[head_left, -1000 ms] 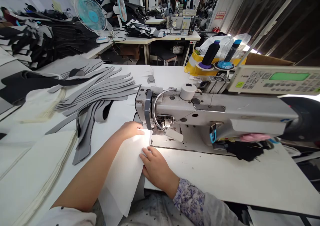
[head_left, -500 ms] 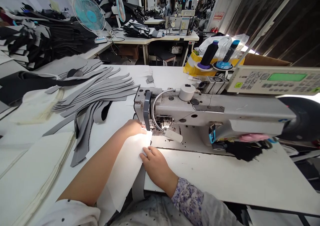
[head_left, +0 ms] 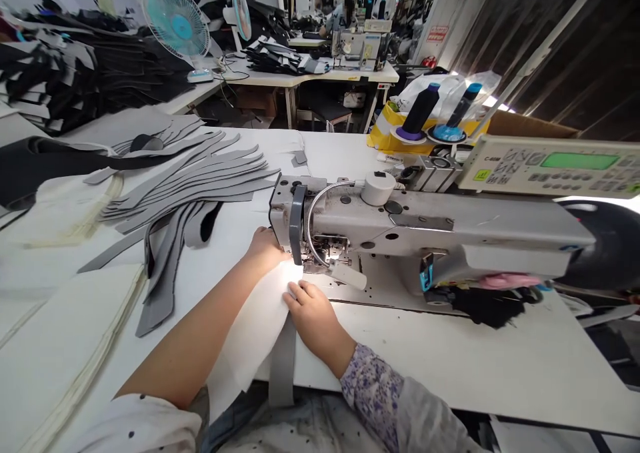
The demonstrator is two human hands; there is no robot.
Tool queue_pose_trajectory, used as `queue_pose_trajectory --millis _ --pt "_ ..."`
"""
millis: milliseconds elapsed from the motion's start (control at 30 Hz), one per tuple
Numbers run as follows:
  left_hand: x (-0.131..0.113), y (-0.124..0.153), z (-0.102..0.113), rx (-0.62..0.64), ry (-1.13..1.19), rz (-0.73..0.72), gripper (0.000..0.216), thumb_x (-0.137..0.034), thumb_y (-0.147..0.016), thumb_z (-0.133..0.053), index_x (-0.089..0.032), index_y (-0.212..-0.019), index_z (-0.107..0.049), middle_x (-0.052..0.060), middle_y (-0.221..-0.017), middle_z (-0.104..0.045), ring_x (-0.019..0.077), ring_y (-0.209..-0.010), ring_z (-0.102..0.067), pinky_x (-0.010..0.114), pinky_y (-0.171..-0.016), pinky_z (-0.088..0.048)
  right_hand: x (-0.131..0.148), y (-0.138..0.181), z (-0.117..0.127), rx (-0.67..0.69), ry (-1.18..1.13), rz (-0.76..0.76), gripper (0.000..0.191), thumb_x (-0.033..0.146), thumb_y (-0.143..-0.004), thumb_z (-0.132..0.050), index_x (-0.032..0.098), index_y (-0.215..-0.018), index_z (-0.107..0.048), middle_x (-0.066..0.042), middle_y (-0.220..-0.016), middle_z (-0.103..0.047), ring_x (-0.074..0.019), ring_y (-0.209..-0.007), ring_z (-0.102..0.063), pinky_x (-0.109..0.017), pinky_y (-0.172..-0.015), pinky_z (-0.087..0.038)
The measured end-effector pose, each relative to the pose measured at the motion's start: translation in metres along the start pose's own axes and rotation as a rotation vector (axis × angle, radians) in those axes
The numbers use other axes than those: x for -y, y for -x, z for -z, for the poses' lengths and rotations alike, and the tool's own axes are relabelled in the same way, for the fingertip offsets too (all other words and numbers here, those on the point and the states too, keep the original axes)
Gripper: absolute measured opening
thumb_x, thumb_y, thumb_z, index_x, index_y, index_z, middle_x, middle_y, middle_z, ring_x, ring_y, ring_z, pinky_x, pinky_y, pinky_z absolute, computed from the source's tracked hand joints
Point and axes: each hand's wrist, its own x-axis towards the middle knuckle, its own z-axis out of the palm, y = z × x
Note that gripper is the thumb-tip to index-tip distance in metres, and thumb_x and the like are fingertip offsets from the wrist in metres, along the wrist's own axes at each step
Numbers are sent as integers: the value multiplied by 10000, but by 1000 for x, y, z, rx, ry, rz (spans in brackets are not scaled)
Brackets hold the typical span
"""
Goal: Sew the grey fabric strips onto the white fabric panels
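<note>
A white sheet of fabric or lining (head_left: 255, 329) runs from my lap up to the needle area of a grey sewing machine (head_left: 430, 223). My left hand (head_left: 269, 247) is at the far left of the machine head, on the sheet's upper end; its fingertips are partly hidden by the head and glare. My right hand (head_left: 316, 316) grips the sheet's right edge just in front of the presser foot, fingers bent and close together. From beneath that edge a grey fabric strip (head_left: 283, 366) hangs over the table's front edge. A small lamp (head_left: 349, 275) lights the spot.
Left of the machine lie fanned grey strips (head_left: 200, 179) and stacked white sheets (head_left: 75, 346). Thread cones (head_left: 421, 113) and a control panel (head_left: 555, 166) stand behind the machine. Black scraps (head_left: 487, 304) sit under its arm. A fan (head_left: 177, 26) stands farther back.
The white sheet has advanced toward the needle, its lower end rising from my lap. My right hand has shifted slightly up with it. More of the grey strip shows. My left hand stays by the head.
</note>
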Motion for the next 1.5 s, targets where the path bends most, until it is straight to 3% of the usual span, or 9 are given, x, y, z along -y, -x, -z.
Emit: queue_pose_trajectory --millis 100,233,367,467,533,700,1133,1367,1500 --pt "-11 44 5 -48 -1 27 112 -210 -895 -613 -119 -957 -596 68 -1031 -568 271 -1074 -502 323 -960 -368 -6 -4 -4 -6 -17 -21 258 66 -900 -541 140 -1130 -630 -128 -1244 -582 -257 -1137 -501 -399 -985 -454" --pt "-25 124 -5 101 105 58 356 -379 -812 -807 -194 -997 -565 17 -1030 -559 219 -937 -545 284 -729 -414 -9 -7 -5 -15 -77 -42 279 141 -895 -589 136 -1171 -627 -128 -1265 -586 -281 -1155 -494 -429 -993 -456" --pt "-37 161 -21 191 23 95 67 -190 -953 -613 -214 -1007 -580 2 -930 -567 189 -844 -560 289 -680 -373 -2 -3 6 -6 -79 -75 352 96 -886 -564 112 -1237 -582 -143 -1339 -537 -291 -1238 -457 -437 -1047 -421" --pt "-42 157 -23 235 13 93 147 -135 -1000 -483 -204 -939 -597 8 -881 -565 188 -830 -561 292 -673 -359 15 18 24 24 -163 -151 252 117 -912 -532 128 -1154 -601 -130 -1206 -595 -261 -1132 -530 -421 -997 -464" --pt "-45 150 -19 258 -7 75 183 -113 -1001 -459 -191 -917 -601 16 -891 -566 190 -843 -559 294 -685 -365 30 37 34 74 -221 -93 151 177 -922 -556 147 -1056 -620 -102 -1095 -626 -244 -1028 -566 -411 -953 -494" --pt "-52 132 -9 286 -95 70 236 -31 -965 -418 -168 -916 -603 31 -908 -568 197 -878 -565 293 -722 -392 47 65 40 68 -178 40 247 287 -920 -608 186 -1146 -615 -78 -1272 -586 -276 -1227 -485 -442 -1088 -409" --pt "-54 88 -20 207 -169 54 234 42 -863 -430 -120 -902 -593 78 -911 -562 211 -848 -577 280 -719 -453 37 54 32 53 -117 -9 236 189 -923 -568 131 -1142 -636 -100 -1262 -599 -262 -1181 -524 -416 -1081 -431" --pt "-53 111 -7 186 -196 90 388 91 -825 -400 -154 -1090 -545 62 -965 -536 186 -755 -586 255 -599 -418 32 42 26 92 -77 23 342 240 -927 -594 107 -1242 -595 -114 -1324 -566 -275 -1192 -500 -423 -1087 -413" --pt "-52 120 3 251 -212 106 233 29 -894 -409 -126 -989 -555 71 -903 -537 224 -787 -591 284 -641 -445 30 36 27 122 -74 42 301 215 -925 -583 93 -1199 -605 -138 -1313 -564 -290 -1163 -512 -440 -1054 -434"
